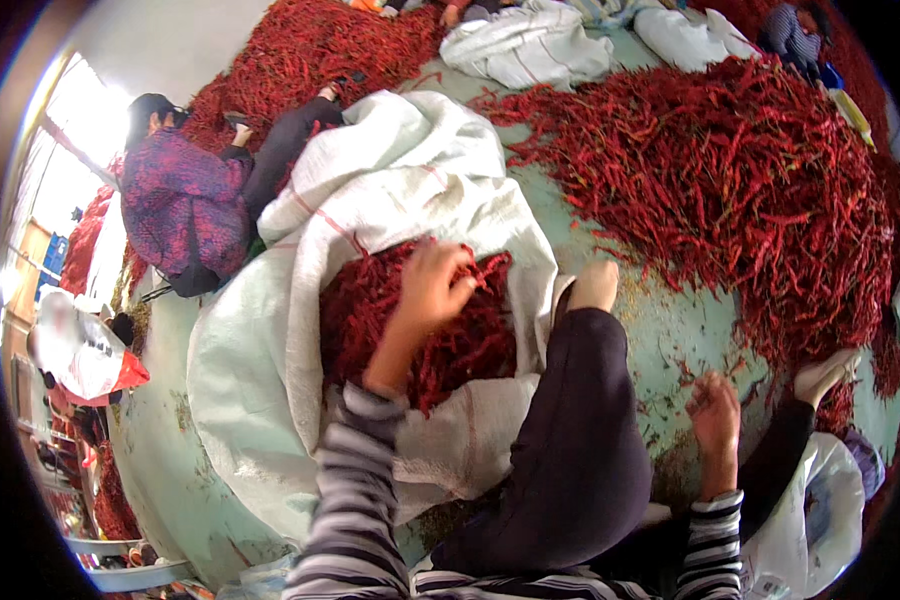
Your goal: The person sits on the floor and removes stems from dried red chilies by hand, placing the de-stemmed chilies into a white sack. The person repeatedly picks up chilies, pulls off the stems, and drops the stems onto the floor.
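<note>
Dried red chili peppers (pixel 457 352) lie inside a large white woven sack (pixel 240 375) whose rim is rolled down. Over the sack's mouth is my left hand (pixel 436 281), blurred, its fingers curled just above the peppers; whether it holds any cannot be made out. My right hand (pixel 714 405) is above the floor to the right of my bent knee, fingers curled; what is between them is unclear. Beyond it a big heap of red chili peppers (pixel 720 172) spreads over the pale green floor.
A person in a patterned purple top (pixel 184 202) sits beside the sack at the left, near another pepper heap (pixel 300 52). White sacks (pixel 529 45) lie at the far side. Another person (pixel 791 37) sits at the far right. A clear plastic bag (pixel 832 517) stands at lower right.
</note>
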The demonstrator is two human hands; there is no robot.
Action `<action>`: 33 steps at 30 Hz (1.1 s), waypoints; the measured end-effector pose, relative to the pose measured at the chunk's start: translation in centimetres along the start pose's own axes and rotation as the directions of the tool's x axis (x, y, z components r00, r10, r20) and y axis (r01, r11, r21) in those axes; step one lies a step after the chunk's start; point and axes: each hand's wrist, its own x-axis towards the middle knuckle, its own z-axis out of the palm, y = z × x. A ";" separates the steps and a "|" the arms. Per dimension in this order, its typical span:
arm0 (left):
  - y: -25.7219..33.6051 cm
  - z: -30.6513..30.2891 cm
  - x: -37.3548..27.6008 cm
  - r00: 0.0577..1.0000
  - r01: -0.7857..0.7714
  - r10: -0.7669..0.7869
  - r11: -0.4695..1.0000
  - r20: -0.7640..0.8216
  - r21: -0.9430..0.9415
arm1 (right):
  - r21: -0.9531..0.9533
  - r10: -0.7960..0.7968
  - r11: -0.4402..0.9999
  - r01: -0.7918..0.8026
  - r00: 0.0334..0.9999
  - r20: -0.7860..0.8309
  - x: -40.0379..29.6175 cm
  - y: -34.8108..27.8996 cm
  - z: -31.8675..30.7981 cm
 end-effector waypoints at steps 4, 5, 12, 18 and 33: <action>-5.1 1.2 -2.2 0.865 0.158 -0.318 0.907 0.388 0.391 | -0.161 0.182 0.970 -0.184 0.983 -0.026 -6.0 5.2 -5.5; -5.1 1.4 -3.6 0.852 0.099 -0.264 0.930 0.453 0.355 | -0.218 0.227 0.943 -0.250 0.966 -0.124 -7.5 5.7 -5.0; -6.6 -7.1 -12.2 0.759 0.127 -0.347 0.909 0.551 0.397 | -0.586 0.164 0.788 0.186 0.855 0.492 -8.6 9.1 1.4; -7.4 -6.7 -12.1 0.866 0.155 -0.266 0.948 0.424 0.277 | -0.606 0.228 0.611 0.510 0.620 0.751 -6.0 10.9 9.5; -5.6 -6.8 -14.1 0.460 -0.151 -0.283 0.909 0.842 0.388 | -0.625 0.273 0.580 0.522 0.599 0.753 -3.8 12.4 10.5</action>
